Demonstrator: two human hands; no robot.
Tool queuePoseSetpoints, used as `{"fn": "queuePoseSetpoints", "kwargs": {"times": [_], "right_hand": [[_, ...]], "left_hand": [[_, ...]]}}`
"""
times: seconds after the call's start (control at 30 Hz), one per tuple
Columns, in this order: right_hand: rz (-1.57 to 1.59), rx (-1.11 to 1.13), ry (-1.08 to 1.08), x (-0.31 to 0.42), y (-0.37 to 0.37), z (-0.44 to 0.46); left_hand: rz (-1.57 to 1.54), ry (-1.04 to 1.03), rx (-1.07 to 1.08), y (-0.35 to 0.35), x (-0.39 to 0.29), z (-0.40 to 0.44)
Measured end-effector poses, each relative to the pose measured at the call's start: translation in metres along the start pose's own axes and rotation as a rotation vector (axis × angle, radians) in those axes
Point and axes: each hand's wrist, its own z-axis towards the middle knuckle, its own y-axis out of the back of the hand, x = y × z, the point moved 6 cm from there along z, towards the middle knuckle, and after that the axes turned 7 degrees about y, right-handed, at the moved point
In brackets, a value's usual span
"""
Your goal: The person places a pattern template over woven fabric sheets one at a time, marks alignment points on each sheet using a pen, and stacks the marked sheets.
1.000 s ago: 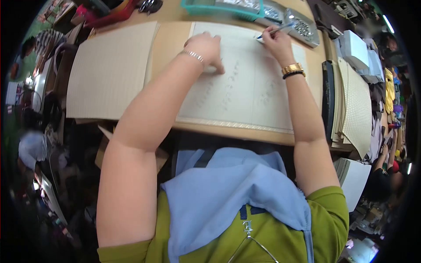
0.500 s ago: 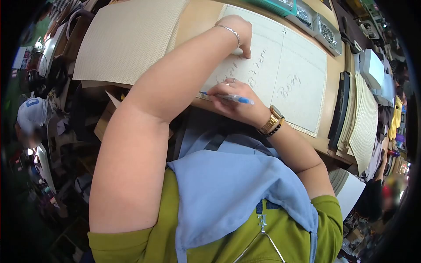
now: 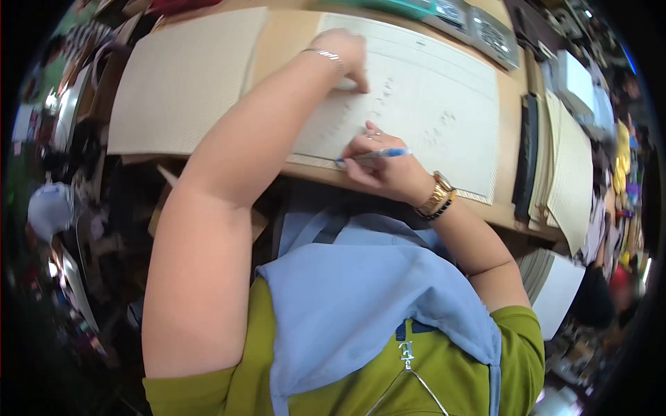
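Note:
A pale pattern board (image 3: 416, 76) with handwriting on it lies on a larger textured sheet (image 3: 312, 160), whose edge shows along its near side. My left hand (image 3: 340, 55) presses down on the board, its fingers curled; a pale object (image 3: 345, 84) shows partly beneath it, too hidden to name. My right hand (image 3: 388, 166) is closed around a blue and clear pen (image 3: 392, 152). The pen's tip is at the near edge of the board, left of that hand.
A textured cream sheet (image 3: 187, 83) lies to the left on the wooden table (image 3: 510, 139). Trays of small metal parts (image 3: 489, 35) stand at the back. Stacked sheets (image 3: 565, 166) and a dark strip (image 3: 528, 152) lie at the right. A person in a cap (image 3: 52, 208) is far left.
My right hand and the pen have shifted right along the board's near edge. The view has moved slightly, and the table scene sits further left. My left hand still presses on the board.

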Motion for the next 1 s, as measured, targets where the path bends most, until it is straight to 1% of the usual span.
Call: {"fn": "queuePoseSetpoints", "kwargs": {"times": [0.03, 0.1, 0.23, 0.33, 0.37, 0.5, 0.6, 0.7, 0.8, 0.87, 0.93, 0.97, 1.0], "right_hand": [[-0.023, -0.006, -0.048, -0.004, 0.016, -0.018], [-0.025, -0.157, -0.16, -0.005, 0.06, -0.055], [-0.095, -0.49, -0.358, -0.009, 0.132, -0.153], [-0.236, -0.483, -0.451, -0.009, 0.143, -0.202], [-0.203, -0.499, -0.457, -0.008, 0.14, -0.208], [-0.145, -0.476, -0.44, -0.006, 0.126, -0.202], [-0.234, -0.47, -0.442, -0.001, 0.131, -0.203], [-0.292, -0.55, -0.472, -0.008, 0.148, -0.225], [-0.354, -0.502, -0.447, -0.003, 0.154, -0.225], [-0.377, -0.468, -0.415, 0.002, 0.141, -0.21], [-0.313, -0.43, -0.373, 0.006, 0.131, -0.193], [-0.287, -0.426, -0.445, 0.004, 0.132, -0.193], [-0.276, -0.452, -0.461, -0.001, 0.134, -0.2]], "left_hand": [[0.021, -0.031, -0.025, 0.002, -0.003, 0.001], [0.039, -0.045, 0.059, -0.002, -0.002, 0.003], [0.01, -0.057, 0.043, 0.004, -0.001, -0.001], [-0.018, -0.057, 0.04, 0.006, -0.001, -0.002], [-0.019, -0.05, 0.03, 0.006, 0.0, -0.002], [-0.017, -0.004, 0.052, 0.011, -0.003, -0.007], [0.005, 0.008, 0.068, 0.013, -0.006, -0.009], [-0.007, 0.005, 0.063, 0.01, -0.003, -0.005], [-0.016, -0.008, 0.063, 0.009, -0.002, -0.004], [-0.027, -0.027, 0.055, 0.009, -0.002, -0.004], [-0.026, -0.032, 0.053, 0.009, 0.0, -0.005], [-0.018, -0.029, 0.055, 0.009, -0.001, -0.005], [-0.01, -0.022, 0.058, 0.008, -0.001, -0.005]]}}
